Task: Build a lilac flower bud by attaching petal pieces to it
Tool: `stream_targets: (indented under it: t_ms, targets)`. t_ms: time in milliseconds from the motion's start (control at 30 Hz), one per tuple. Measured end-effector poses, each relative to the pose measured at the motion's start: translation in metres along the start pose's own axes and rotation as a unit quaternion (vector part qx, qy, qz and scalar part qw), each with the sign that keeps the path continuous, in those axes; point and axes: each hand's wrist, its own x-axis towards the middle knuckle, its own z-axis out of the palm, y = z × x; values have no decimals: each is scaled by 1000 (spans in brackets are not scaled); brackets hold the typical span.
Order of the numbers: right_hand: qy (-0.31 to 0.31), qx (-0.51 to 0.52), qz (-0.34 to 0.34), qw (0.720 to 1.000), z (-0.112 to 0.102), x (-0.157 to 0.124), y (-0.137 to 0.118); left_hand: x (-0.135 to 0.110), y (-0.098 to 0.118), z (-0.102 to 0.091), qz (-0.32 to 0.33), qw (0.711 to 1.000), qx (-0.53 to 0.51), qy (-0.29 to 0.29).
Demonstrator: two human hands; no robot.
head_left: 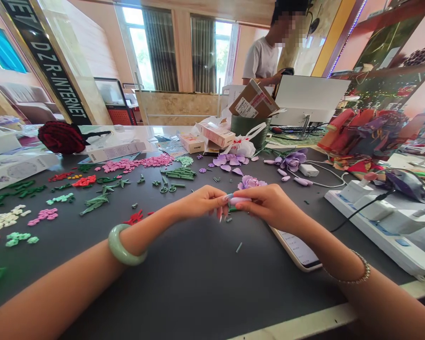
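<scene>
Pinching a lilac petal piece (239,200), the left hand (201,202) and right hand (271,204) held it above the dark surface (194,288), where long nails (221,216) could gouge it or a slip could drop it.

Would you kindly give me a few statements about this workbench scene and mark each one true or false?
1. A pale green bangle sits on the left wrist. True.
2. The right hand pinches a red petal. False: it and the left hand both hold a pale lilac piece.
3. A phone lies on the table just below the right hand. True.
4. The person standing in the background wears a black shirt. False: that person wears a white T-shirt.
5. A cardboard box rests on a green bin. True.
</scene>
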Motion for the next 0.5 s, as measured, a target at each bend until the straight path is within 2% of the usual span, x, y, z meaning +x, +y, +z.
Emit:
stream_targets:
  t_ms: [200, 333, 400, 500]
  targets:
    - [-38, 2, 19, 999, 0, 4, -1, 0, 4, 6, -36, 999, 39, -3]
    - [-51, 42, 46, 997, -2, 5, -3, 1, 7, 12, -39, 999, 4, -16]
    - [-77, 56, 58, 994, -10, 7, 0, 1, 7, 12, -36, 999, -31, -6]
    - [-142, 12, 93, 986, -37, 18, 20, 2, 4, 11, -53, 990, -116, 58]
